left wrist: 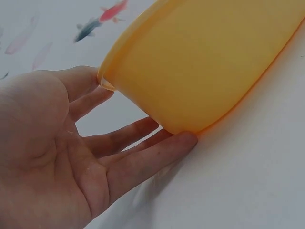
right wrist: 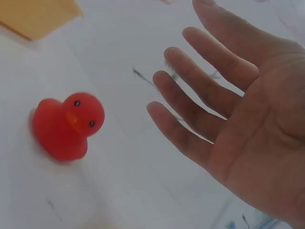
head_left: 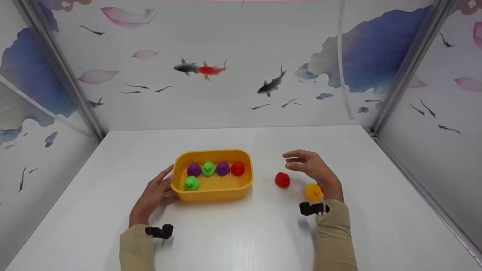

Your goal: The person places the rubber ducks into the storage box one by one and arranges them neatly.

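A yellow bin (head_left: 212, 195) stands on the table with several small ducks inside: two purple, two green (head_left: 208, 169) and one red (head_left: 237, 169). The left hand (head_left: 152, 194) touches the bin's left end; in the left wrist view its extended fingers (left wrist: 147, 160) rest against the rim and lower edge of the bin (left wrist: 205, 67). Above the table to the right, the right hand (head_left: 310, 165) is empty, fingers spread. Just left of and below it lies a red duck (head_left: 282, 180), seen also in the right wrist view (right wrist: 62, 129).
A yellow duck (head_left: 313, 192) sits beside the right wrist, with a bit of something red behind it, mostly hidden. White panels printed with fish and petals enclose the white table (head_left: 233, 233) at the back and both sides.
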Available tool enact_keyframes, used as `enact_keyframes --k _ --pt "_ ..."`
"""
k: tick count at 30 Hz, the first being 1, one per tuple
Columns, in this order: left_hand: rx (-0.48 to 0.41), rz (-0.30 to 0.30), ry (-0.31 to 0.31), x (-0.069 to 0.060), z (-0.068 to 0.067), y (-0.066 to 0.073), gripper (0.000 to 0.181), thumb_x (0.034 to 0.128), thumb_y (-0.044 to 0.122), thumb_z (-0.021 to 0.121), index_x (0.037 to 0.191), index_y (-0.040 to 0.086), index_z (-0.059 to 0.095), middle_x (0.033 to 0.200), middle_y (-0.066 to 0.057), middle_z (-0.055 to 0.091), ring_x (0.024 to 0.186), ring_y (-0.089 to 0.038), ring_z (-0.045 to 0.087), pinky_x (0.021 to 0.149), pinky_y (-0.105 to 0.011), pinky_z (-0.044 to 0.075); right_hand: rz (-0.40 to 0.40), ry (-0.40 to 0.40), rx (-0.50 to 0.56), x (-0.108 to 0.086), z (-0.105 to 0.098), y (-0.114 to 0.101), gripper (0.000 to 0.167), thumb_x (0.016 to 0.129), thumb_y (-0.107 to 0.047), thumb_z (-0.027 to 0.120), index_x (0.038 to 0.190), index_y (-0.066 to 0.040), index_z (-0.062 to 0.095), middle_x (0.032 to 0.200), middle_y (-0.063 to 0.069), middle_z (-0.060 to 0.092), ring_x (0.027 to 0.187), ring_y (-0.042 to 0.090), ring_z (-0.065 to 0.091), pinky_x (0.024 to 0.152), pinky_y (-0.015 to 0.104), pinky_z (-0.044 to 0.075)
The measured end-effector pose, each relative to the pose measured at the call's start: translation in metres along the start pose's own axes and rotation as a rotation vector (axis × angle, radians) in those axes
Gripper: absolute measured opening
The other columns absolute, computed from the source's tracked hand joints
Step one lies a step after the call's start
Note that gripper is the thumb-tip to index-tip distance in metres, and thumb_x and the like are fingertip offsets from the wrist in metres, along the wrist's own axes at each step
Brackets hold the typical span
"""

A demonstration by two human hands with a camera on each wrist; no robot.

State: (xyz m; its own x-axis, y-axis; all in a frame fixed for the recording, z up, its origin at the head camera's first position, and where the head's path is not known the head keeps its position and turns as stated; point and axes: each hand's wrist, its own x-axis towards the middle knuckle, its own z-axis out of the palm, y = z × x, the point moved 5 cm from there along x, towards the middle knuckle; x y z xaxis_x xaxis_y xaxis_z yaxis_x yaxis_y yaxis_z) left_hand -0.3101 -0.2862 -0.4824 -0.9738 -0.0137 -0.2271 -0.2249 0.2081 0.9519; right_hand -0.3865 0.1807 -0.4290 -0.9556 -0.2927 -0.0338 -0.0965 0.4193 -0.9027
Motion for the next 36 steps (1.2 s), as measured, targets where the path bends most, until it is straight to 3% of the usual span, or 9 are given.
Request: enact_keyframes --k 9,14,28,36 --pt "0.013 0.0 0.021 0.0 -0.002 0.0 0.057 0.1053 0.046 0.044 0.158 0.04 0.025 0.155 -0.019 0.044 0.123 -0.028 0.061 0.099 -0.042 0.057 0.02 -0.061 -0.078 0.003 0.006 0.021 0.046 0.091 -0.027 0.074 0.133 -0.01 0.063 0.143 0.014 0.057 0.133 0.035 0.052 0.115 0.059 0.039" --pt "0.017 -0.001 0.015 0.0 -0.001 -0.001 0.057 0.1055 0.046 0.044 0.158 0.04 0.024 0.157 -0.018 0.041 0.127 -0.031 0.059 0.1 -0.042 0.056 0.078 -0.095 -0.131 0.004 0.01 0.028 0.046 0.088 -0.03 0.077 0.13 -0.016 0.066 0.14 0.011 0.06 0.132 0.034 0.053 0.113 0.055 0.043" --pt "0.004 -0.005 0.008 0.002 0.002 0.0 0.056 0.1061 0.044 0.044 0.158 0.04 0.025 0.16 -0.016 0.039 0.127 -0.032 0.06 0.099 -0.042 0.057 0.162 -0.089 -0.202 0.003 0.014 0.036 0.034 0.088 -0.024 0.078 0.121 -0.022 0.071 0.128 0.01 0.066 0.118 0.029 0.057 0.103 0.046 0.05" --pt "0.023 0.014 0.009 0.0 0.001 0.002 0.056 0.1065 0.045 0.042 0.159 0.037 0.024 0.153 -0.019 0.047 0.119 -0.024 0.064 0.098 -0.039 0.058 0.172 -0.063 -0.191 0.004 0.016 0.032 0.031 0.089 -0.026 0.076 0.119 -0.021 0.07 0.126 0.01 0.066 0.117 0.029 0.058 0.1 0.042 0.052"
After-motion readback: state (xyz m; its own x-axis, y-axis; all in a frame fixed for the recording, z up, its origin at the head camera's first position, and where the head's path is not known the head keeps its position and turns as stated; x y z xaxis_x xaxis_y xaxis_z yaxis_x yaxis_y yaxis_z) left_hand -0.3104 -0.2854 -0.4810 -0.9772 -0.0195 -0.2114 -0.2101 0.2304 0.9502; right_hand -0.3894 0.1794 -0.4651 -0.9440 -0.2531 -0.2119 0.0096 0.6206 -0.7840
